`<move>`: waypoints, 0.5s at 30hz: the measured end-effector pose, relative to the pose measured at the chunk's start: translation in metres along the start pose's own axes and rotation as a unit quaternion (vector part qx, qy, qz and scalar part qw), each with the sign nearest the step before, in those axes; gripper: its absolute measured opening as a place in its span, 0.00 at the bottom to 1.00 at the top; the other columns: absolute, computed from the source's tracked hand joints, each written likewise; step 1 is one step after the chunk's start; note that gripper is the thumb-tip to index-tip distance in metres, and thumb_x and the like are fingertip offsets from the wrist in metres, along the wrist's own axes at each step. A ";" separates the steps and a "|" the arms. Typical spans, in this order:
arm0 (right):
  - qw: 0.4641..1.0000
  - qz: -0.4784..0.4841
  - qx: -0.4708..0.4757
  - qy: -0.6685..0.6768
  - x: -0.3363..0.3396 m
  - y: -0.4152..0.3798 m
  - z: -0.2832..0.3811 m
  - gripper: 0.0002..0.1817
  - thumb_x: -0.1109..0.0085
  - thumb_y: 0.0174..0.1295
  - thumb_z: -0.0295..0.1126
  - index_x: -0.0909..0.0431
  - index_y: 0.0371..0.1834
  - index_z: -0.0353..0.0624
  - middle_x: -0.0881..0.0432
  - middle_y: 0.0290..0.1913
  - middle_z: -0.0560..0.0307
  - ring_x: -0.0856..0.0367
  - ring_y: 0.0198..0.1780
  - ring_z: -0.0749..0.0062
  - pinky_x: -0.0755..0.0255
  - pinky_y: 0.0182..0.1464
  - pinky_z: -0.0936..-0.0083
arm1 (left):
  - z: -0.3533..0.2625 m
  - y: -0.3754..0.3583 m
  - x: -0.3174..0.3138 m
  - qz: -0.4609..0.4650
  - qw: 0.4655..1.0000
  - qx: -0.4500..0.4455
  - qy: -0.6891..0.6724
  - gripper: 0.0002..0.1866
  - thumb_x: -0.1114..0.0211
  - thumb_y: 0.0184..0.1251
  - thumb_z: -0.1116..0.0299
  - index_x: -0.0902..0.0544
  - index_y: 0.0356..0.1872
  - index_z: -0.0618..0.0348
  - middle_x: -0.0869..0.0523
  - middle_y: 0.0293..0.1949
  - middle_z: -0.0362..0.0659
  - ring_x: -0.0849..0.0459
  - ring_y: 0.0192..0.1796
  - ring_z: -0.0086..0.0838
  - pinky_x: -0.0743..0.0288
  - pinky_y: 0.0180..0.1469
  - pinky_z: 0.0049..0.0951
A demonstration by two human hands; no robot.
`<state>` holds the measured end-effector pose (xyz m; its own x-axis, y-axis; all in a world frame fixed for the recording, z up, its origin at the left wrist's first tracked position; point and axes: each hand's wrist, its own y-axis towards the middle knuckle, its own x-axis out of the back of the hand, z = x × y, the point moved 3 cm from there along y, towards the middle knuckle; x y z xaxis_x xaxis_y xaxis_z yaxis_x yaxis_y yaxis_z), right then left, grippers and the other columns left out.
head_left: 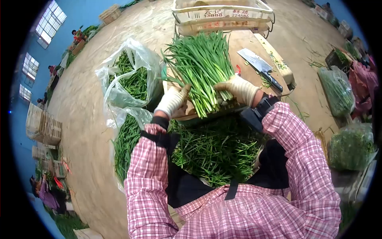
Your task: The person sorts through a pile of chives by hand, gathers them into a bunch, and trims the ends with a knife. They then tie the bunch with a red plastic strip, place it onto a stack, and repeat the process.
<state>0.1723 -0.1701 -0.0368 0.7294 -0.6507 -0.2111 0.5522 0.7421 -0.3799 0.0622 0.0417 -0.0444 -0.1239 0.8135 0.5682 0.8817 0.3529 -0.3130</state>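
Note:
A thick bunch of garlic chives (205,67) lies on the wooden board (242,42), green tips pointing away and pale stem ends toward me. My left hand (174,100), in a whitish glove, is closed against the left side of the stems. On the opposite side, my right hand (240,89), gloved too, closes round the stems near their cut ends. Both sets of fingertips are partly hidden by the bunch. A cleaver (258,65) with a black handle rests on the board to the right, apart from both hands.
A white plastic crate (223,16) stands beyond the board. Clear plastic bags (153,59) of greens stand at the left. Loose leaves (215,151) pile below the board, before my lap. Bagged greens (338,89) lie at the right. A person (47,193) sits far left.

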 end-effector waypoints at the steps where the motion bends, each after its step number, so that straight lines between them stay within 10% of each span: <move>1: 1.000 -0.007 -0.001 -0.002 0.002 -0.001 -0.001 0.11 0.33 0.59 0.30 0.21 0.40 0.35 0.18 0.28 0.52 0.18 0.23 0.66 0.19 0.25 0.67 | -0.003 -0.001 -0.005 -0.035 0.981 -0.141 0.128 0.36 0.50 0.72 0.38 0.18 0.44 0.71 0.15 0.34 0.62 0.14 0.42 0.51 0.23 0.45 0.43; 6: 0.999 -0.020 -0.040 0.006 -0.010 -0.006 0.012 0.13 0.33 0.59 0.31 0.21 0.42 0.37 0.19 0.29 0.55 0.19 0.24 0.66 0.18 0.26 0.67 | -0.022 0.035 -0.029 -0.094 0.981 -0.136 0.104 0.59 0.57 0.63 0.23 0.43 0.69 0.80 0.39 0.69 0.74 0.40 0.73 0.59 0.44 0.74 0.40; 9: 0.997 -0.003 -0.073 0.001 -0.019 -0.006 0.014 0.13 0.33 0.59 0.31 0.22 0.42 0.36 0.19 0.29 0.55 0.18 0.24 0.65 0.18 0.25 0.66 | -0.029 0.050 -0.038 -0.120 0.983 -0.128 0.052 0.63 0.54 0.60 0.22 0.53 0.73 0.79 0.50 0.72 0.76 0.59 0.78 0.59 0.58 0.78 0.42; 15: 0.995 0.025 -0.099 -0.012 -0.019 -0.003 0.009 0.16 0.35 0.61 0.32 0.24 0.49 0.36 0.15 0.32 0.52 0.15 0.26 0.67 0.17 0.25 0.68 | -0.059 0.052 -0.050 -0.182 0.963 -0.199 0.014 0.64 0.38 0.52 0.26 0.58 0.77 0.61 0.59 0.75 0.71 0.61 0.77 0.65 0.58 0.77 0.49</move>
<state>0.1603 -0.1583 -0.0234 0.7646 -0.6078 -0.2145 0.4254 0.7259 -0.5405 0.1414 -0.0076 -0.0442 -0.4508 0.6541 0.6074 0.8873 0.4027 0.2249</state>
